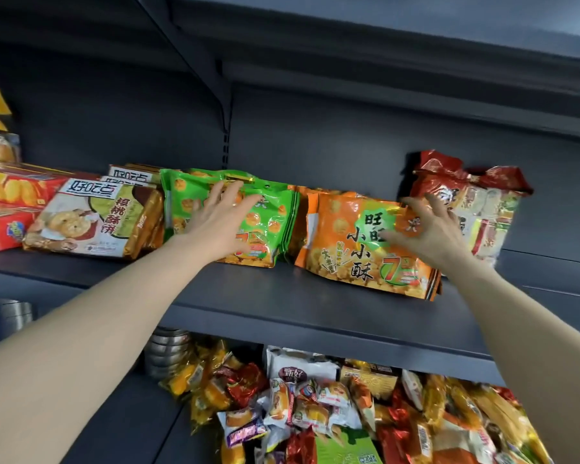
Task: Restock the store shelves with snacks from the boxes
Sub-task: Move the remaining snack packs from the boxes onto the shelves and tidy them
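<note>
- Reaching up to the dark grey shelf [282, 296], both bare arms stretch toward a row of snack bags leaning against its back panel.
- The left hand [220, 217] lies flat, fingers straight and spread, pressing on the front of the green snack bag [275, 212]; it grasps nothing.
- The right hand [426, 229] has its fingers splayed and slightly bent, fingertips touching the upper right corner of the orange snack bag [349, 249]; whether it pinches the edge cannot be told.
- Between the two hands, the green and orange bags stand side by side, each with more bags of the same colour behind it.
- Just beyond the right hand stands a red-topped pack of rice crackers [479, 202], upright against the back panel.
- Left of the left hand lean walnut biscuit packs [91, 222], and further left lie red biscuit boxes [10, 209].
- Below both arms, the lower shelf holds a loose heap of small wrapped cakes [332, 413], with stacked steel bowls [166, 349] at the heap's left.
</note>
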A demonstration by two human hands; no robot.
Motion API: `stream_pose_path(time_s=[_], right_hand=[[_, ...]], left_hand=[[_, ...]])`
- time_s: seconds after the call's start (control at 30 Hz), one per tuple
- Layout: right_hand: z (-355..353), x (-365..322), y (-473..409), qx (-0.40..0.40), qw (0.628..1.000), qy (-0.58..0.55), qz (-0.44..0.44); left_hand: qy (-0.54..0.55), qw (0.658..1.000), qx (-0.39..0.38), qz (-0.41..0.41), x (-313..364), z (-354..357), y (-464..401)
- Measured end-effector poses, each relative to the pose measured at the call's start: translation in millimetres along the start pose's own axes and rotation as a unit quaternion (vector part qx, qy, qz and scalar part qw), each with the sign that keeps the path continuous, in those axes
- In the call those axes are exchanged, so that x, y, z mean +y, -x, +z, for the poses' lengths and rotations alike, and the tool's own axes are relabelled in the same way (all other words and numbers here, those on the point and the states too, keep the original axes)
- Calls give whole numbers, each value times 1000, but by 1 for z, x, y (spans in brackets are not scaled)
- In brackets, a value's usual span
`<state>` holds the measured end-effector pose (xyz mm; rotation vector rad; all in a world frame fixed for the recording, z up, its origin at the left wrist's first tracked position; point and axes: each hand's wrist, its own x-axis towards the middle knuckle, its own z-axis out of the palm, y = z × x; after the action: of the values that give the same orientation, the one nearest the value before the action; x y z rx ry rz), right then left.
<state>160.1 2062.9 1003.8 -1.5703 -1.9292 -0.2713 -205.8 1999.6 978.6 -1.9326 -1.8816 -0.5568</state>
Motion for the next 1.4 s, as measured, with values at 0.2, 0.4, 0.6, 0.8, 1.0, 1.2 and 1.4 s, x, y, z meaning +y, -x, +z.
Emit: stream_pose_path(time_s=[0.2, 0.4, 0.6, 0.8, 1.0, 1.2, 1.4], right_hand=[[38, -19, -18, -2, 998, 22, -53], [54, -24, -35, 51, 979, 175, -93], [51, -47, -30, 133, 964, 179, -143], [52, -110, -10, 169, 950, 168, -200], [67, -207, 37, 191, 937, 136, -258], [105, -332, 113, 178, 921, 83, -337], [172, -448, 218, 126, 903, -6, -411]], left_hand=[[-35, 999, -10, -13, -7, 12, -2], [-40, 999, -10, -6, -12, 16, -4], [-33, 999, 17, 19, -23, 4, 6], [-38, 994, 99, 11, -54, -21, 42], [-48, 991, 113, -43, -119, -52, 121], [-63, 987, 95, -111, -220, -69, 238], [-85, 977, 39, -189, -314, -67, 381]])
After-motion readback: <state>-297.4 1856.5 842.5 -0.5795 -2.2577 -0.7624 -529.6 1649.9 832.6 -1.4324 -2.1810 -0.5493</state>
